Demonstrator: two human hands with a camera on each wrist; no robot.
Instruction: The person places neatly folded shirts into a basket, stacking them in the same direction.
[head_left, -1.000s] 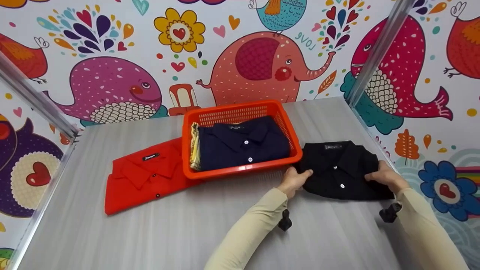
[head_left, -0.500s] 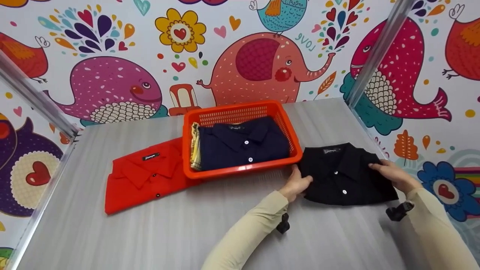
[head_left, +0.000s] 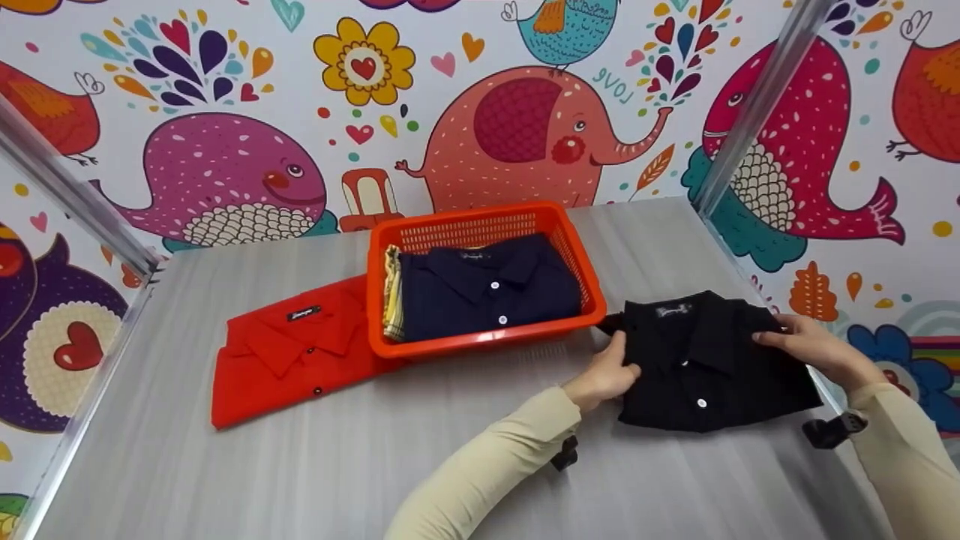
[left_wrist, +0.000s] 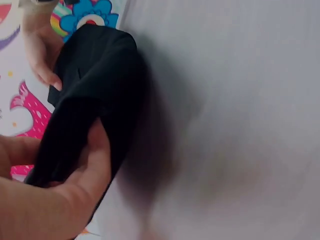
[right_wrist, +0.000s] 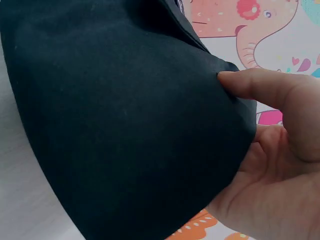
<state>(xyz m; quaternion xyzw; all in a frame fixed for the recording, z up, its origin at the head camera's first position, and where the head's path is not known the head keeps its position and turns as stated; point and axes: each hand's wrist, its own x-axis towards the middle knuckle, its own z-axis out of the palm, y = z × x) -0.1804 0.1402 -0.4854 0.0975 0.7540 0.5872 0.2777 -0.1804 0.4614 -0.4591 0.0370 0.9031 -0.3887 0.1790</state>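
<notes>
Gripping black shirt (head_left: 705, 360), label (head_left: 673, 310) seemingly illegible

Your left hand (left_wrist: 65, 195) fills the lower left corner, its thumb lying over the near edge of the folded black shirt (left_wrist: 95, 100) and the fingers tucked beneath the cloth, so you grip it. At the top left your right hand (left_wrist: 42, 50) holds the shirt's far edge, fingertips curled onto the fabric. The shirt casts a soft shadow on the grey desk (left_wrist: 235, 115) beside it. Bright patterned wallpaper (left_wrist: 20, 117) shows behind the shirt.
</notes>
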